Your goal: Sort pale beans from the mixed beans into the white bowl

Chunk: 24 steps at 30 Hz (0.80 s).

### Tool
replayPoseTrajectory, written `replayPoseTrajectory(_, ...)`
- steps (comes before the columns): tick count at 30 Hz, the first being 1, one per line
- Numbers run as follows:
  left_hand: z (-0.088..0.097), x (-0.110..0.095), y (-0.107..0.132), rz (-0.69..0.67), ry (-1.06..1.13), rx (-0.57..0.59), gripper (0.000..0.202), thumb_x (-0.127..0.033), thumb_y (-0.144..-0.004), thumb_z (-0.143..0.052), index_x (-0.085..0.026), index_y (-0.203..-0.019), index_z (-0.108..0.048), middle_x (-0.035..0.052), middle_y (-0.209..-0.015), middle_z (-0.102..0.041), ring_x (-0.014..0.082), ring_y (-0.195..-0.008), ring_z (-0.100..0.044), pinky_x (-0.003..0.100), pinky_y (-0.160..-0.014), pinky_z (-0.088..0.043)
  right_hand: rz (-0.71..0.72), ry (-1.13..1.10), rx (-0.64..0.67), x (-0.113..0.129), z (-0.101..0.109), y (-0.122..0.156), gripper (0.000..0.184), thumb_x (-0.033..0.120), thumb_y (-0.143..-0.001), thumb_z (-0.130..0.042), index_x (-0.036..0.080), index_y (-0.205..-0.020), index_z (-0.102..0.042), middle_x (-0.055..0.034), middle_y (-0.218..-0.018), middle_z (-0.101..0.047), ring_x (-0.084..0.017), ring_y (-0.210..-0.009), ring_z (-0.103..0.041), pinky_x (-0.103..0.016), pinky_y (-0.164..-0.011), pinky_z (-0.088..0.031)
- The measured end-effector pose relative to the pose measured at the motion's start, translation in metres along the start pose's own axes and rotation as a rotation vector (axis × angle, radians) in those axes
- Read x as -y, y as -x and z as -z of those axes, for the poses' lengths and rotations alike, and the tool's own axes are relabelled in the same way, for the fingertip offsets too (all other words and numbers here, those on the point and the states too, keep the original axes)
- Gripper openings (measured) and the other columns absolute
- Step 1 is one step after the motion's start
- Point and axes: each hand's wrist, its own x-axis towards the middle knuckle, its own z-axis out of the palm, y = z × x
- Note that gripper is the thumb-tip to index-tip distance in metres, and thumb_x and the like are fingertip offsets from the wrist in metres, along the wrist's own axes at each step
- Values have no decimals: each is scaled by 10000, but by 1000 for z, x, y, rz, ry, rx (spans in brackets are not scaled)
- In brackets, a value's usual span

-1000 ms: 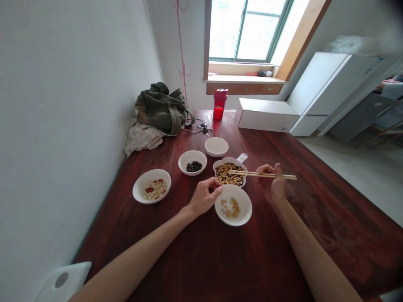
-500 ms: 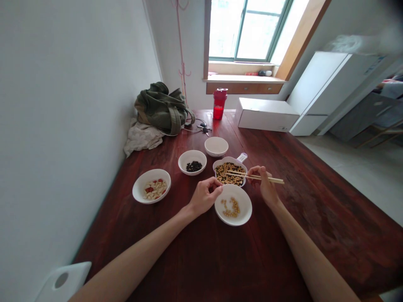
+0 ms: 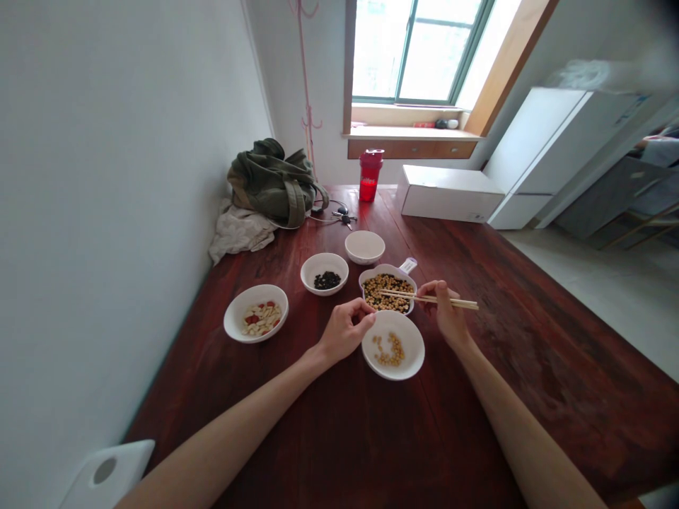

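Note:
My right hand (image 3: pixel 448 314) is closed round a pair of chopsticks (image 3: pixel 459 303), whose tips reach into the white, handled dish (image 3: pixel 408 265). Soybeans (image 3: pixel 375 304) mixed with darker, smaller beans fill that dish. With fingers closed, my left hand (image 3: pixel 346 329) pinches the left rim of a white bowl (image 3: pixel 412 353). Several soybeans (image 3: pixel 393 351) lie inside this bowl, which stands just in front of the dish. Whether the chopstick tips grip a bean is too small to tell.
Behind my left hand stand a bowl (image 3: pixel 306 267) of black beans or seeds and a bowl (image 3: pixel 229 318) of pale and red pieces. Another white bowl (image 3: pixel 365 258) sits farther back. Beyond are a red shaker bottle (image 3: pixel 370 177), keys (image 3: pixel 346 219), a green bag (image 3: pixel 270 184) and a white box (image 3: pixel 445 194).
The chopstick tips have shifted very slightly left within the mixed beans. My left hand and the bowls stay where they were.

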Motion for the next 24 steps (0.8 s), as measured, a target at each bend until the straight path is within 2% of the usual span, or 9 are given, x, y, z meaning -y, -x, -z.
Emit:
replayPoseTrajectory(11, 0, 1, -1, -3, 13, -8, 248, -361, -896, -639, -129, -853, -715, 19, -701, -624, 121, -629, -509, 224, -596, -392, -60, -143, -64, -1, 5, -3, 609, 725, -945, -424, 212, -721, -663, -37, -625, -646, -151, -500, -557, -256, -432, -386)
replayPoseTrajectory(17, -1, 1, 0, -6, -2, -7, 239, -349, -904, -630, -130, -857, -713, 15, -704, -617, 118, -630, -503, 227, -600, -386, -62, -119, 26, -1, 5, -2, 621, 741, -942, -403, 219, -737, -670, -27, -604, -614, -154, -509, -544, -258, -448, -390)
replayPoseTrajectory(24, 0, 3, 0, -6, -14, 5, 238, -344, -917, -615, -129, -877, -709, 16, -717, -625, 121, -640, -515, 232, -609, -392, -34, -115, 63, 2, 1, 0, 602, 738, -935, -428, 219, -762, -681, -39, -656, -641, -165, -550, -558, -263, -453, -409)
